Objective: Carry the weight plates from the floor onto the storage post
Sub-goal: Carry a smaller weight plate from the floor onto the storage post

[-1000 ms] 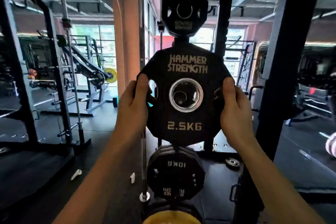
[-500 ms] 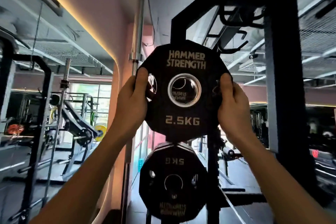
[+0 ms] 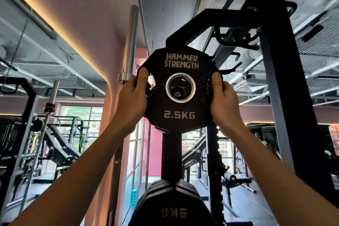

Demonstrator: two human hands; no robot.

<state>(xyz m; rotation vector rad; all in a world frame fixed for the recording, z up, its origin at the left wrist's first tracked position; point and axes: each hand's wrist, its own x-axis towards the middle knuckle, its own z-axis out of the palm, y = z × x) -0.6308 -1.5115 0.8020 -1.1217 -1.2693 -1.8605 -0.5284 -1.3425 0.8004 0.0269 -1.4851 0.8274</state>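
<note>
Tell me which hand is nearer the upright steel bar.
Left. The left hand grips the 2.5 kg plate on the side next to the steel bar; the right hand grips the far side.

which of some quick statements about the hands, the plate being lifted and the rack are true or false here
1. Both hands grip the black twelve-sided 2.5KG weight plate, left hand and right hand on opposite edges. True.
2. The held plate reads 10KG. False: it reads 2.5KG.
3. A black 5KG plate hangs on the rack below it. True.
4. The end of the storage peg shows through the plate's steel-ringed centre hole. True.
5. The upright chrome barbell stands right of the plate. False: it stands left.
</note>
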